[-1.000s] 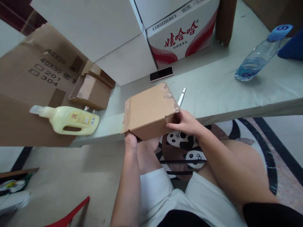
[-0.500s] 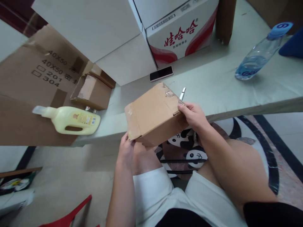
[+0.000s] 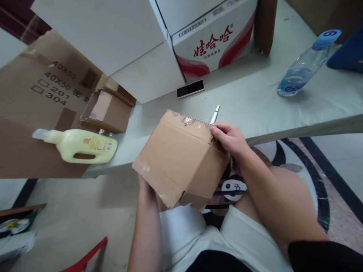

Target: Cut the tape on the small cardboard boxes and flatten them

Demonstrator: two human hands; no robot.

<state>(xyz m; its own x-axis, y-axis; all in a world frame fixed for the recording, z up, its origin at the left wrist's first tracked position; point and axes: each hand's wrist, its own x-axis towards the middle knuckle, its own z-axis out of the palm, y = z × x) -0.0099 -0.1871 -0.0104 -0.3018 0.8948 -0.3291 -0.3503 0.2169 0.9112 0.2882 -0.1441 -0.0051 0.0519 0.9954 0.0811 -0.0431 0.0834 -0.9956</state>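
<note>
A brown cardboard box (image 3: 172, 151) is held tilted over my lap, just off the table's front edge. Its top edge is torn and carries bits of clear tape. My right hand (image 3: 231, 139) grips the upper right corner, thumb on top and the other fingers behind. Under the lower left side, my left hand (image 3: 146, 187) supports the box; its fingers are hidden behind the cardboard. A slim silver tool that looks like a utility knife (image 3: 215, 114) lies on the table just beyond my right hand, partly covered.
On the pale table (image 3: 241, 98) are a phone (image 3: 191, 89), a water bottle (image 3: 302, 71), a white and red carton (image 3: 215, 49), a yellow jug (image 3: 87, 146) and a small open box (image 3: 109, 111). A large cardboard sheet (image 3: 31, 139) stands left. Something red (image 3: 90, 257) is low on the left.
The box has turned and tipped, its near left corner swinging down toward my lap. My left hand has moved from that corner to underneath; my right hand keeps its hold.
</note>
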